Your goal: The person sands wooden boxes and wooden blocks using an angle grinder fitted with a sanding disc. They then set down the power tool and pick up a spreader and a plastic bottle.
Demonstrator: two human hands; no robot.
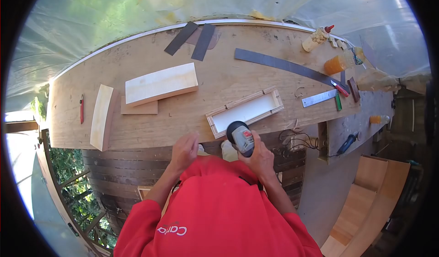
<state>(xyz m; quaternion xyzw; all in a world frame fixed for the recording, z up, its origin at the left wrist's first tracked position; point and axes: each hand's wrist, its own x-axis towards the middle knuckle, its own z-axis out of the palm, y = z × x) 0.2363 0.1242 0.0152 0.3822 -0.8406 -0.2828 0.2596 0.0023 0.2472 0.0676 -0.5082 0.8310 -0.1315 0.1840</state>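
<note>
My right hand [261,158] is wrapped round a grey power sander [243,140] with a red switch and a round black head. It is held at the bench's front edge, by the near side of an open wooden box [279,102] with a white inside. My left hand [185,151] is curled closed and slightly blurred just off the same edge; whatever its fingers may hold is hidden. Left of the box, a pale wooden block [161,83] lies partly on a thin brown board [151,108]. Another pale block [101,117] sits farther left.
Dark strips [181,38] and a long dark band [279,64] lie toward the back of the bench [183,124]. At right are a metal ruler [319,98], a red utility knife [339,88], a glue bottle [315,40] and an orange jar [336,64]. Cables [299,139] hang below the edge.
</note>
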